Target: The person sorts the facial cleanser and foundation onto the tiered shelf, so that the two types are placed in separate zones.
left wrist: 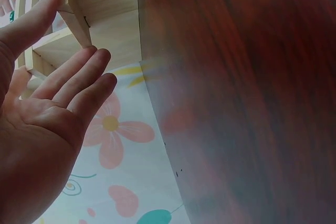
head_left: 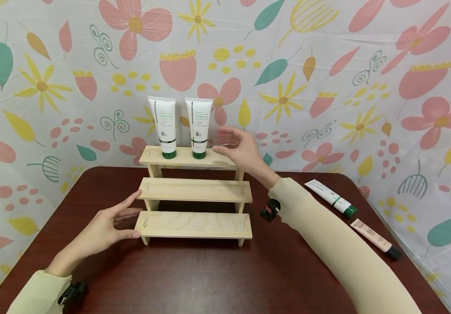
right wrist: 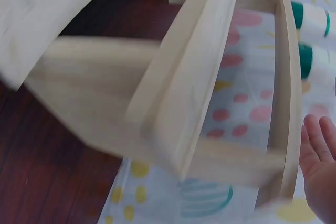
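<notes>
A three-step wooden display rack [head_left: 196, 190] stands on the dark table. Two white tubes with green caps stand cap-down on its top step, a left tube [head_left: 165, 124] and a right tube [head_left: 199, 124]. Just right of the right tube is my right hand [head_left: 238, 146], fingers spread and nothing in its grasp. In the right wrist view that hand [right wrist: 320, 156] shows beside the top step, near the green caps. My left hand [head_left: 105, 226] touches the rack's left end, thumb at the bottom step and fingers by the middle one; its fingers look straight in the left wrist view.
At the table's right side lie another white tube [head_left: 331, 197] with a green cap and a pinkish tube [head_left: 371, 235] with a black cap. A flower-patterned cloth [head_left: 225, 56] hangs right behind the table [head_left: 194, 279] and along its sides.
</notes>
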### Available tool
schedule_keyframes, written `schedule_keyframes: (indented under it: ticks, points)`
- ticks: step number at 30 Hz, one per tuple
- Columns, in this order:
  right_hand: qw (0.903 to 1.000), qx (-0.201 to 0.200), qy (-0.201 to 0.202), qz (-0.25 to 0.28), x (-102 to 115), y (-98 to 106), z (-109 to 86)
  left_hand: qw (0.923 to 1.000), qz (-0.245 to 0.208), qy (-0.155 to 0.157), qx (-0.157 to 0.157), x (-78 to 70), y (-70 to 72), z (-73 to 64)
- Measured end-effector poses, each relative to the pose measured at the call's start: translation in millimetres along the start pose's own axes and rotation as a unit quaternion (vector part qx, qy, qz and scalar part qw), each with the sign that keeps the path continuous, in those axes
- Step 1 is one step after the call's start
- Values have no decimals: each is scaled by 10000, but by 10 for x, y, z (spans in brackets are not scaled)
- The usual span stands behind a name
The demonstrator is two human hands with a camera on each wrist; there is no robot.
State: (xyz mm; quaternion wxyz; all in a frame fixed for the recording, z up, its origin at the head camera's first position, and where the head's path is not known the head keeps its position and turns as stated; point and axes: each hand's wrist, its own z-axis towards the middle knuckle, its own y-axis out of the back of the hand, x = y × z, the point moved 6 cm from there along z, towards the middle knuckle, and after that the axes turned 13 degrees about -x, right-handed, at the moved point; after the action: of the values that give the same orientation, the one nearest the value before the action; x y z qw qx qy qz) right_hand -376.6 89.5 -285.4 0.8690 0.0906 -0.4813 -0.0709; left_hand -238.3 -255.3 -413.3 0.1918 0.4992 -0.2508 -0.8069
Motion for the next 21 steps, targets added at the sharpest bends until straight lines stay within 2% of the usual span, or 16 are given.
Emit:
schedule_keyframes:
  ticks: [5,11,15,21]
  points:
    - [9990,-142,137,-394,-63,364,-34,10000,-31,-11,0,-1,-3,1]
    - [9961,-456,317,-680,-116,788,-183,10000,-37,-74,-6,-2,6,13]
    - [9939,-572,471,-812,-150,996,-311,10000,-46,-72,-35,-3,19,17]
    - [9860,-764,662,-1324,-201,1281,-507,10000,-15,3,-19,3,5,3]
